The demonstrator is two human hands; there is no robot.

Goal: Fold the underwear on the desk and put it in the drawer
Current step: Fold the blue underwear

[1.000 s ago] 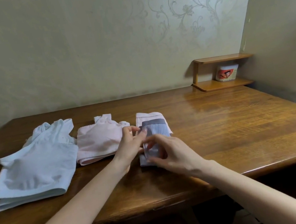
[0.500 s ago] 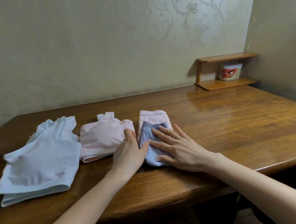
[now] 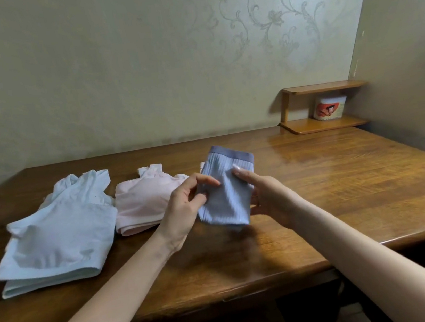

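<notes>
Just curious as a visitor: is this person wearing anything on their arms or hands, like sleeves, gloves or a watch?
No sleeves, gloves or watch show: both forearms are uncovered to the picture's edge. The left hand and right hand are ungloved; the right hand's nails look long.

A pale olive wall [image 3: 112,66] is running behind a glossy brown wooden bench [image 3: 344,184], with a faint scrolling floral pattern [image 3: 268,15] showing towards the right. A plain side wall [image 3: 408,54] is meeting it there. A small two-tier wooden shelf [image 3: 325,123] is sitting in that corner, holding a white tub [image 3: 330,107]. Soft light is gleaming off the bench top.
</notes>
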